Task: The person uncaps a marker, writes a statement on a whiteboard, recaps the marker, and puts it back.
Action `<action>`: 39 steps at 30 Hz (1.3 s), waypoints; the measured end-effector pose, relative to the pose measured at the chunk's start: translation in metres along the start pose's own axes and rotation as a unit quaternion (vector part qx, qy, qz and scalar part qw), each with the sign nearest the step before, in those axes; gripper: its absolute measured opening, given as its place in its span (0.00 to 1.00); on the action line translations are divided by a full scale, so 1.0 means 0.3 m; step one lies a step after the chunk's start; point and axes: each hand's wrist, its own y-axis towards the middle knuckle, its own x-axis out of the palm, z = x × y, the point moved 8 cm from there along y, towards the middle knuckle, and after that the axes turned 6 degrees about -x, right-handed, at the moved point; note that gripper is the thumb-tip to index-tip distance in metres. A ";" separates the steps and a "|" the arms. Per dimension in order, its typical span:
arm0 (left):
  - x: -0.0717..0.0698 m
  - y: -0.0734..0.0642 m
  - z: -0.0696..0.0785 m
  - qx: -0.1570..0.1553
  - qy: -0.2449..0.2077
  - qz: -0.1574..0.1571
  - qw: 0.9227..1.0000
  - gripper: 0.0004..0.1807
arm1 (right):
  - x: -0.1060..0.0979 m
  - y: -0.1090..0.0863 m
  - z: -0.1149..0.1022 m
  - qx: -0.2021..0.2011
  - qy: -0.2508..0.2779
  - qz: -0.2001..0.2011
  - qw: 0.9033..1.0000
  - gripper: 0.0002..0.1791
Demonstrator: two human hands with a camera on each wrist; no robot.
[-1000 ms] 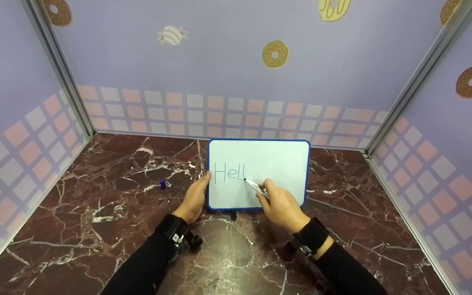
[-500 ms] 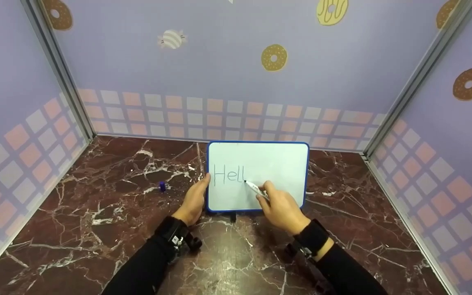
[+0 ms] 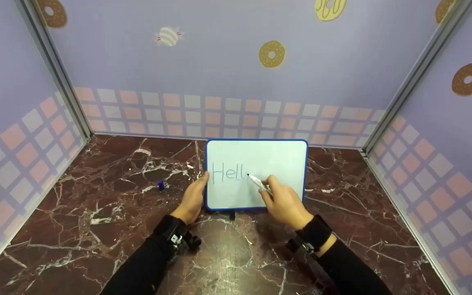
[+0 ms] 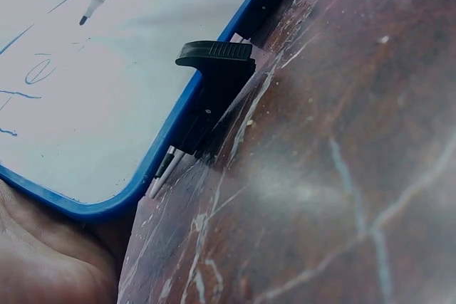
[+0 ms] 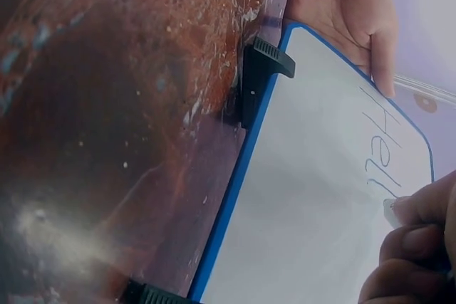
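Observation:
A small whiteboard [image 3: 277, 159] with a blue frame leans back on black stand feet [image 4: 217, 80]. "Hell" is written in thin dark strokes on its left half. My left hand [image 3: 192, 198] grips the board's left edge, thumb along the front rim and the palm behind, as the right wrist view shows. My right hand [image 3: 284, 203] pinches a white marker [image 3: 256, 180] with a dark tip. That tip points at the board just right of the last letter. In the left wrist view, printed lettering shows on the marker's barrel.
A purple marker cap [image 3: 160, 185] stands on the dark red marbled table [image 3: 109, 237], left of the board. Patterned lilac walls [image 3: 219, 61] with metal corner posts [image 3: 55, 73] enclose the back and both sides. Small white crumbs lie near the cap.
The marker tip has left the foot of the second "l" and shifted slightly up and right. My left hand keeps its place on the board's edge.

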 end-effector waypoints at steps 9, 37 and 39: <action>0.002 -0.001 0.009 0.004 -0.006 0.000 1.000 0.34 | -0.001 0.005 -0.001 -0.001 -0.002 0.002 1.000 0.07; 0.009 0.000 0.012 0.012 -0.003 -0.014 1.000 0.33 | 0.012 0.037 -0.012 -0.003 -0.006 0.001 1.000 0.08; 0.009 0.001 0.013 0.013 -0.001 -0.014 1.000 0.33 | 0.010 0.041 -0.012 -0.002 -0.009 0.000 1.000 0.09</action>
